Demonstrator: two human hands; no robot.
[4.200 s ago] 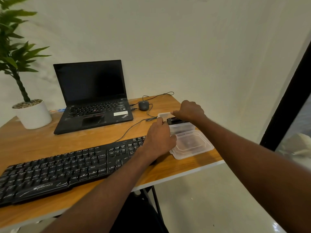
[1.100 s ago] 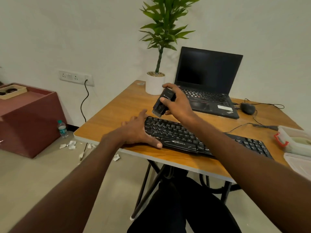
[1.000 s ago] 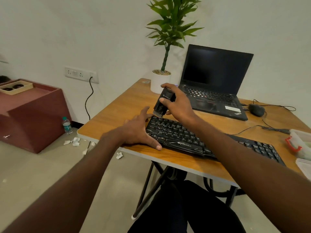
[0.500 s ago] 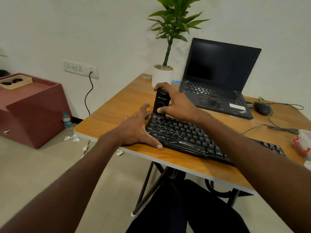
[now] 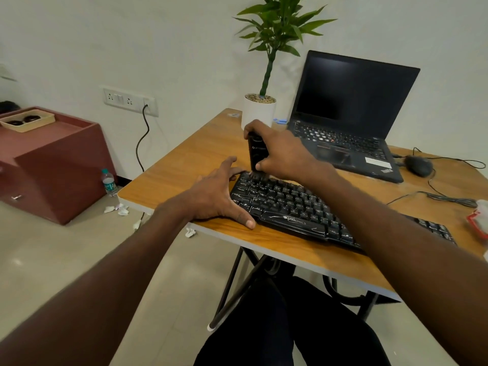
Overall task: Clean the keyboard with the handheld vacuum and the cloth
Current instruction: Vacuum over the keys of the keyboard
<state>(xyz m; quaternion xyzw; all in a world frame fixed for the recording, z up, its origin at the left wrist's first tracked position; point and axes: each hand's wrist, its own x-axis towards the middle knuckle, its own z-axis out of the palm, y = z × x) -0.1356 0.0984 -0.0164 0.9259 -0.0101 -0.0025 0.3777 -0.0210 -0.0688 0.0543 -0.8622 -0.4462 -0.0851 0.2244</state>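
L hand [image 5: 214, 196] flat, fingers spread, on table [image 5: 184, 165] at kbd's left end, thumb touching front edge. Black keyboard [image 5: 290, 207] runs 10-to-4 o'clock across table. R hand [image 5: 282, 151] grips handheld vacuum [image 5: 256, 153] upright, brush tip down on kbd's far-left corner keys. Beyond, 12 o'clock: white plant pot [image 5: 258, 112]; 1 o'clock: open laptop [image 5: 348, 120]; 2 o'clock: mouse [image 5: 418, 165].

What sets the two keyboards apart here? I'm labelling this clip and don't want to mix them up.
The flat black standalone keyboard lies near the front edge of the wooden table; the black laptop's built-in keyboard sits further back below its dark screen. The left hand rests at the standalone's end while the right hand stands a black handheld vacuum on it; the laptop's is untouched. Both have dark keys.
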